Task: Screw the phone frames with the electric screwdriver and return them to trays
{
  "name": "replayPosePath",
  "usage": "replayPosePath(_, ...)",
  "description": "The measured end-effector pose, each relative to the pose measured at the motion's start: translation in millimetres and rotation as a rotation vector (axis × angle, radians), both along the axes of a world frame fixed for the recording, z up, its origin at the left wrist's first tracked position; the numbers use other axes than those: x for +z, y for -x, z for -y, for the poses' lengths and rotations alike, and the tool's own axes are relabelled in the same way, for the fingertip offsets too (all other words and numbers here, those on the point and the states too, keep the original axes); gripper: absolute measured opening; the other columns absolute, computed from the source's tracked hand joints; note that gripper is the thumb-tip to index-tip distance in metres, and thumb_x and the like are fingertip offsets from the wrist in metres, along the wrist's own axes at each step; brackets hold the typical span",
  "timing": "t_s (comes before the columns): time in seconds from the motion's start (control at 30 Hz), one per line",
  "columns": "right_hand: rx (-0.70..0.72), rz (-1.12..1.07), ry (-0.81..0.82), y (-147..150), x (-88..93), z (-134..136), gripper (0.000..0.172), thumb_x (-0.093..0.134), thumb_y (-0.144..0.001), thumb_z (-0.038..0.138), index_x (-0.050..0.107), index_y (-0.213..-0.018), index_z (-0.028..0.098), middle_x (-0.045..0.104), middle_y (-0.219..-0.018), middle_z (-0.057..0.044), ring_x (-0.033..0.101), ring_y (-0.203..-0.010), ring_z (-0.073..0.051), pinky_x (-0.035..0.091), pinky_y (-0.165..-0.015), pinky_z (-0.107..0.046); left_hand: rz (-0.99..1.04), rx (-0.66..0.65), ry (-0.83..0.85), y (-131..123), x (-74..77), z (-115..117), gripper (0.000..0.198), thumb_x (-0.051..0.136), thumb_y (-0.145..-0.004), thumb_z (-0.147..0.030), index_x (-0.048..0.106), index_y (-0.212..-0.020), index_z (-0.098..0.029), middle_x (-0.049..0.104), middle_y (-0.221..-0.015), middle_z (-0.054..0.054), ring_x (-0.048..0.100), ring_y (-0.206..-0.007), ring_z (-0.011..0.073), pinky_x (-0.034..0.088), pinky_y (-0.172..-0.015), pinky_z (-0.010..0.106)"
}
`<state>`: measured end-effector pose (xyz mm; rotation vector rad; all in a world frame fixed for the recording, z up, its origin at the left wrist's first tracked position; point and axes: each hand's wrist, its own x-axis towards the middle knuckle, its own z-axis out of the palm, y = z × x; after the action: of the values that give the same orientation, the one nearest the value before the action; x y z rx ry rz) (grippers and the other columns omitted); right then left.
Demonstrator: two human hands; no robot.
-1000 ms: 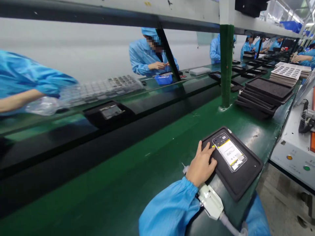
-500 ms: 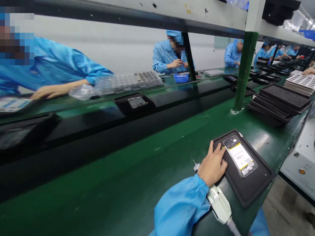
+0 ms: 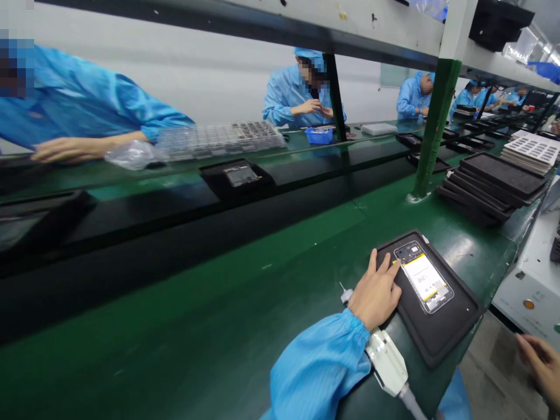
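Observation:
My left hand (image 3: 376, 291) lies flat with its fingers spread on the left side of a black tray (image 3: 441, 335) at the near edge of the green bench. Its fingertips touch the left edge of an opened phone (image 3: 423, 277) that lies in the tray, showing a white and yellow label. A white tool with a grey cable (image 3: 387, 364) lies under my left wrist. My right hand (image 3: 540, 364) shows at the lower right corner, off the bench, fingers loosely apart and holding nothing.
A stack of black trays (image 3: 494, 181) sits at the right by a green post (image 3: 431, 128). A dark conveyor carries a tray with a phone part (image 3: 238, 175). Across it, several people in blue coats work; one reaches over clear part trays (image 3: 219, 139). A white machine (image 3: 531, 280) stands at right.
The view has swung left and then settled. My left hand stays on the tray. My right hand has come into view at the lower right. The tray on the conveyor has drifted relative to the view.

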<state>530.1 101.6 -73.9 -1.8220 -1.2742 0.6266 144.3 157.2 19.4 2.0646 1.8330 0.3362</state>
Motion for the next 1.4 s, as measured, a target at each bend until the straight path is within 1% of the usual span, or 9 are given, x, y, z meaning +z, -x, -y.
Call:
replayPosePath(0.17, 0.155, 0.044, -0.402, 86.4, 43.6, -48.0, 0.034, 0.065, -0.078, 0.053, 0.071, -0.075, 0.019, 0.068, -0.071, -0.005, 0.064, -0.064, -0.020, 0.055, -0.063, -0.031, -0.024, -0.001, -0.011, -0.3, 0.1, -1.2, 0.058, 0.040, -0.084, -0.015, 0.041, -0.142, -0.012, 0.032, -0.152, 0.013, -0.002, -0.144, 0.0346, 0.026, -0.116, 0.049)
replayPosePath(0.33, 0.316, 0.190, -0.618, 131.0, 73.4, -74.6, 0.020, 0.055, -0.091, 0.033, 0.066, -0.085, 0.017, 0.068, -0.081, -0.005, 0.063, -0.074, -0.018, 0.052, -0.070, -0.030, -0.019, 0.014, 0.017, -1.8, 6.0, -2.6, 0.057, 0.040, -0.084, -0.014, 0.044, -0.141, -0.013, 0.033, -0.152, 0.013, 0.000, -0.144, 0.0346, 0.028, -0.116, 0.049)
replayPosePath(0.5, 0.534, 0.326, -0.592, 161.1, 74.0, -72.5, 0.023, 0.047, -0.097, 0.031, 0.063, -0.101, 0.016, 0.068, -0.098, -0.009, 0.062, -0.091, -0.020, 0.050, -0.082, -0.034, 0.066, 0.066, -0.015, -1.2, 5.5, -3.0, 0.048, 0.042, -0.084, -0.014, 0.054, -0.131, -0.012, 0.041, -0.147, 0.012, 0.006, -0.145, 0.0301, 0.030, -0.116, 0.047)
replayPosePath(0.67, 0.671, 0.721, -0.473, 187.0, 66.5, -58.7, 0.056, 0.057, -0.088, 0.058, 0.055, -0.120, 0.012, 0.055, -0.127, -0.020, 0.050, -0.114, -0.035, 0.041, -0.095, -0.054, 0.118, 0.092, -0.055, -0.4, 0.9, -3.1, 0.044, 0.034, -0.087, -0.011, 0.053, -0.127, -0.007, 0.046, -0.143, 0.016, 0.011, -0.145, 0.0254, 0.029, -0.117, 0.042)
replayPosePath(0.9, 0.704, 0.939, -0.473, 191.6, 59.0, -57.2, 0.037, 0.044, -0.093, 0.027, 0.057, -0.120, 0.006, 0.057, -0.124, -0.022, 0.049, -0.119, -0.037, 0.048, -0.091, -0.051, 0.116, 0.087, -0.071, -0.5, -1.9, -2.0, 0.038, 0.036, -0.086, -0.010, 0.059, -0.117, -0.008, 0.046, -0.143, 0.017, 0.009, -0.145, 0.0256, 0.030, -0.116, 0.041)
replayPosePath(1.13, 0.684, 0.612, -0.582, 169.5, 75.1, -76.5, 0.041, 0.033, -0.099, 0.028, 0.055, -0.129, 0.010, 0.065, -0.114, -0.017, 0.067, -0.094, -0.027, 0.057, -0.076, -0.037, 0.134, 0.089, -0.089, -0.5, -4.8, -2.2, 0.036, 0.039, -0.085, -0.010, 0.060, -0.114, -0.009, 0.046, -0.143, 0.016, 0.008, -0.145, 0.0252, 0.027, -0.118, 0.040)
replayPosePath(1.2, 0.564, 0.438, -0.602, 165.5, 78.2, -81.5, 0.043, 0.036, -0.099, 0.033, 0.058, -0.127, 0.009, 0.070, -0.096, -0.014, 0.068, -0.073, -0.023, 0.056, -0.065, -0.033, 0.139, 0.089, -0.093, -0.4, -5.1, -2.2, 0.036, 0.039, -0.084, -0.009, 0.061, -0.113, -0.008, 0.046, -0.142, 0.017, 0.009, -0.144, 0.0263, 0.027, -0.118, 0.039)
replayPosePath(1.3, 0.394, 0.117, -0.459, 167.4, 77.0, -81.9, 0.048, 0.041, -0.097, 0.043, 0.060, -0.124, 0.008, 0.065, -0.064, -0.005, 0.058, -0.048, -0.018, 0.051, -0.048, -0.029, 0.140, 0.093, -0.099, -0.2, -5.3, -2.1, 0.036, 0.039, -0.084, -0.008, 0.061, -0.113, -0.007, 0.047, -0.142, 0.018, 0.010, -0.144, 0.0271, 0.027, -0.118, 0.038)
replayPosePath(1.4, 0.384, -0.064, -0.381, 171.5, 72.3, -75.9, 0.052, 0.047, -0.094, 0.049, 0.059, -0.126, 0.009, 0.071, -0.089, -0.011, 0.069, -0.082, -0.025, 0.058, -0.073, -0.036, 0.139, 0.107, -0.109, -0.5, -5.1, -2.1, 0.035, 0.040, -0.084, -0.008, 0.061, -0.111, -0.009, 0.049, -0.140, 0.016, 0.012, -0.144, 0.0255, 0.028, -0.118, 0.038)
